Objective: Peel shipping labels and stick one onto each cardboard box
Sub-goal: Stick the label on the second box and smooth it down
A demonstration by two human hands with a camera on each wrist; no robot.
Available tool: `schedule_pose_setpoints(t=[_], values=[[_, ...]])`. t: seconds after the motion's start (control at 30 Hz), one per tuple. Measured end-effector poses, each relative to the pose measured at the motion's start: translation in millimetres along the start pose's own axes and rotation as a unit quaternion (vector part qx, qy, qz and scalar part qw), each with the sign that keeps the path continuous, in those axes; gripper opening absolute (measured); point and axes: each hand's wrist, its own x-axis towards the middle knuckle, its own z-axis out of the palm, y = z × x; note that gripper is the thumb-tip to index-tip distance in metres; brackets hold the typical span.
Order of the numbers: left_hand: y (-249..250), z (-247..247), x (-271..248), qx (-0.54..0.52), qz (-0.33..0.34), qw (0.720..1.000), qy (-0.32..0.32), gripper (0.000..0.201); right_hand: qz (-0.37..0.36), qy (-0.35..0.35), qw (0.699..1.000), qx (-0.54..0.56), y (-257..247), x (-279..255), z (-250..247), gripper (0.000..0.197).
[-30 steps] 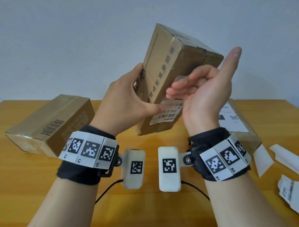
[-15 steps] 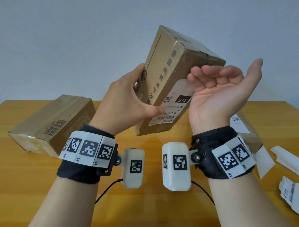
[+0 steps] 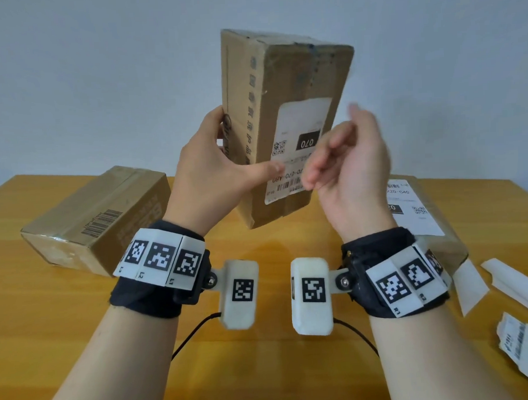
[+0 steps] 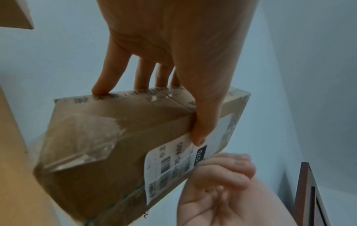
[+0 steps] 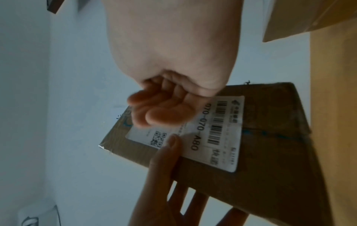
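The left hand gripped a tall cardboard box and held it upright in the air above the wooden table, thumb across the front face and the other fingers pressed on the far side. The thumb tip lay on the edge of a white shipping label that was stuck to the front of the box, printed with a QR code, barcodes, a black "070" block and the line "070-070-A80". The right hand was just in front of that label, blurred, its fingers loosely curled inward and holding nothing; whether the fingertips touched the label could not be told. A second cardboard box lay on its side at the left of the table, showing a printed barcode on its upper face. A third box sat behind the right wrist, partly hidden, with its own white label on top. Strips of white backing paper lay at the right edge of the table, and near them, toward the front corner, more shipping labels lay loose, one showing a barcode. Both wrists wore black bands with square-patterned marker tags.
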Motion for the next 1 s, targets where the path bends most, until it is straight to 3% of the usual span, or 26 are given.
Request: schedule_pose_setpoints(t=[0.13, 0.3, 0.67, 0.8, 0.93, 1.0], values=[[2, -2, -1, -0.011, -0.006, 1.0, -0.009, 0.082, 0.061, -0.048, 0.991, -0.109, 7, -2, 7, 0.07], [8, -1, -3, -0.005, 0.024, 0.998, -0.055, 0.08, 0.0, 0.021, 0.994, -0.104, 3, -7, 11, 0.079], [9, -14, -1, 0.012, 0.036, 0.997, -0.07, 0.089, -0.051, 0.064, 0.995, 0.055, -3, -13, 15, 0.069], [7, -14, -2, 0.005, 0.027, 0.997, -0.075, 0.089, -0.098, 0.076, 0.983, 0.136, -3, -12, 11, 0.056], [6, -15, -1, -0.003, 0.001, 0.998, -0.067, 0.082, -0.162, 0.106, 0.952, 0.235, -4, -2, 0, 0.041], [7, -11, -1, -0.016, -0.01, 0.997, -0.079, 0.083, -0.161, 0.139, 0.952, 0.221, -2, 3, -6, 0.034]])
